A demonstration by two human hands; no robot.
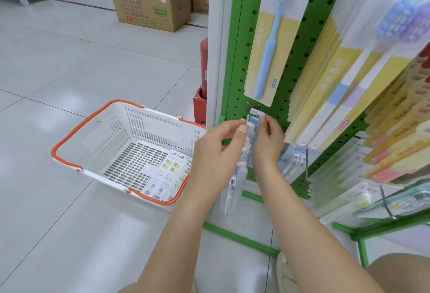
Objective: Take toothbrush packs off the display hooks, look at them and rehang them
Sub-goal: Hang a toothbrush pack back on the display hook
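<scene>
While we crouch by the green board full of holes [309, 43], our left hand [218, 153] pinches the top of the clear see-through toothbrush packs [235, 176] low on that board. Our right hand [267, 139] pinches the small white tag at the hook's tip [257, 113]. We think the packs are being slid onto the hook; next their holes must meet the tip. Writing on the packs and the brown box [149, 2] far from the board is too blurry to read.

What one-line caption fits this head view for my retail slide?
Both hands, left hand and right hand, pinch clear toothbrush packs at a green pegboard hook, beside a white orange-handled basket.
</scene>
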